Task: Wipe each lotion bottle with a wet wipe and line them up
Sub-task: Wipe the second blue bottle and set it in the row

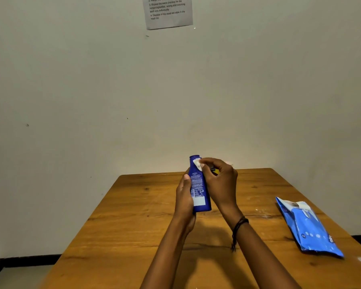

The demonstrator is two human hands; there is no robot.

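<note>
Left hand (184, 197) grips the blue lotion bottle (198, 189) upright; right hand (219, 180) pinches the wet wipe (197, 164) at its twelve-o'clock shoulder — hard rubbing could twist it loose onto the surface (133, 226).

Blue lotion bottle (198, 188) upright (printed back label showing), white wet wipe (197, 164) at its neck

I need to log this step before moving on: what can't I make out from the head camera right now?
- Other bottles: only a yellow-and-dark object shows behind the right hand, mostly hidden.
- Front label of the blue bottle: turned away; back print too small to read.
- Wipe: mostly covered by the right hand's fingers.
- Wall notice: top cut off by the frame edge.
- Wipes pack: its print is blurred.
</note>
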